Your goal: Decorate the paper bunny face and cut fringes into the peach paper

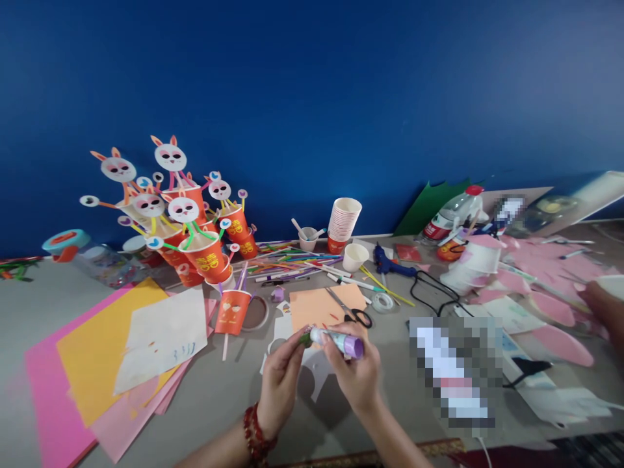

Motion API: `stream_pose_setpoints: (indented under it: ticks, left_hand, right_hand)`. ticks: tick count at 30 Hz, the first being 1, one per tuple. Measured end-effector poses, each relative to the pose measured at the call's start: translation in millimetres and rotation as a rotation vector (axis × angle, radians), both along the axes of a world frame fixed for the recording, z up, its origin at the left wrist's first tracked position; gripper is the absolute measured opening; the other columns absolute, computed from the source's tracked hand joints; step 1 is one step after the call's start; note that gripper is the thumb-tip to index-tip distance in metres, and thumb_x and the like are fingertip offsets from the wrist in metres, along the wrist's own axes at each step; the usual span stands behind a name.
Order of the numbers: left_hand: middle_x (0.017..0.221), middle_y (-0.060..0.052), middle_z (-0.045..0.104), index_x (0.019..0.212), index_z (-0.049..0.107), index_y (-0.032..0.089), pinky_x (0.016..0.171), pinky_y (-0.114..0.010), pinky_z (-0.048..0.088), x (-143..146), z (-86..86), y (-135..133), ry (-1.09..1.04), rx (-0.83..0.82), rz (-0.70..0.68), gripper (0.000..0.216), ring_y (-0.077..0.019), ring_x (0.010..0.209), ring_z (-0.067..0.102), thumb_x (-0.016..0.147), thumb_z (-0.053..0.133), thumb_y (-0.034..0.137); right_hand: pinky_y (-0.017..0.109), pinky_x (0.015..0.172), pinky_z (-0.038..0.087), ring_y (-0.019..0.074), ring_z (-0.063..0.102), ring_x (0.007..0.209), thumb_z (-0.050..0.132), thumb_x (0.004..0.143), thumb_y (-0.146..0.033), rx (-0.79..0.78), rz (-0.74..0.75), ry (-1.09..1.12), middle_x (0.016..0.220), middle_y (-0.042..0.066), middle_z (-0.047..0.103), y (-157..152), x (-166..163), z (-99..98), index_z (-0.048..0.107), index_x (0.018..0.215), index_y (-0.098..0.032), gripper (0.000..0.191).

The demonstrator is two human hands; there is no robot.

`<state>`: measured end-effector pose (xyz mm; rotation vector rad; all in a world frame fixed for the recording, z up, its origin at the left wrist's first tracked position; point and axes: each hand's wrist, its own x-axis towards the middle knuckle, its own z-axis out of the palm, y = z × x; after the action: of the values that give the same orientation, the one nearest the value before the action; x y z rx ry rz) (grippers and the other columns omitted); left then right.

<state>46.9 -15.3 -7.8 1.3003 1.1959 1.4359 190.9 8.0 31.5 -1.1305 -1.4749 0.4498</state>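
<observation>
In the head view my right hand [359,370] is wrapped round a glue stick [336,341] with a pale, printed barrel and a purple end. My left hand [283,367], with a red beaded bracelet at the wrist, pinches a small green piece [305,338] whose shape is mostly hidden by the fingers. The far end of the glue stick meets the green piece; whether they touch I cannot tell. Just beyond my hands lie an orange paper sheet [305,304] and black-handled scissors [361,317]. White paper scraps [279,333] lie near my left hand.
Red cups with rabbit faces [199,257] stand at the left behind coloured paper sheets [92,338]. Pens, a cup stack [344,224] and a blue glue gun [392,265] with a black cord are at the back. Another person's hand [604,309] is at the right edge.
</observation>
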Motion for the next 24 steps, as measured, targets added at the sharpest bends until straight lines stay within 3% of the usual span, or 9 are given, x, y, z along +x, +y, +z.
stream_pose_setpoints:
  ticks: [7, 16, 20, 24]
  left_hand:
    - [0.119, -0.004, 0.072, 0.116, 0.071, 0.026, 0.094, -0.027, 0.056, 0, 1.0, 0, 0.019, -0.016, -0.014, 0.026, -0.0207, 0.11, 0.068, 0.094, 0.059, 0.031]
    - [0.123, -0.007, 0.069, 0.12, 0.07, 0.024, 0.104, -0.035, 0.05, -2, -4.0, 6, -0.069, -0.082, -0.075, 0.031, -0.0235, 0.118, 0.064, 0.095, 0.056, 0.036]
    - [0.119, -0.009, 0.071, 0.117, 0.071, 0.022, 0.098, -0.034, 0.053, 0, -14.0, 11, -0.215, -0.189, -0.006, 0.034, -0.0241, 0.111, 0.067, 0.09, 0.063, 0.041]
    - [0.113, -0.01, 0.074, 0.115, 0.072, 0.02, 0.085, -0.032, 0.056, -2, -23.8, 13, -0.309, -0.285, 0.034, 0.038, -0.0212, 0.092, 0.071, 0.085, 0.069, 0.044]
  right_hand:
    - [0.024, 0.061, 0.053, 0.0167, 0.067, 0.065, 0.066, 0.084, -0.021, -0.037, 0.045, 0.037, 0.074, 0.001, 0.07, -2, -3, -0.9, 0.064, 0.085, -0.02, 0.003]
    - [0.025, 0.057, 0.053, 0.0172, 0.066, 0.062, 0.07, 0.08, -0.025, -0.045, -0.074, 0.07, 0.072, 0.002, 0.07, 0, 16, -10.6, 0.067, 0.083, -0.02, 0.006]
    - [0.025, 0.053, 0.05, 0.0159, 0.063, 0.059, 0.076, 0.076, -0.031, -0.21, -0.156, 0.352, 0.073, 0.003, 0.07, -2, 29, -13.9, 0.068, 0.082, -0.018, 0.016]
    - [0.022, 0.042, 0.042, 0.0108, 0.051, 0.045, 0.078, 0.075, -0.042, -0.473, 0.027, 0.842, 0.058, -0.004, 0.061, 2, 39, -15.4, 0.065, 0.09, -0.02, 0.03]
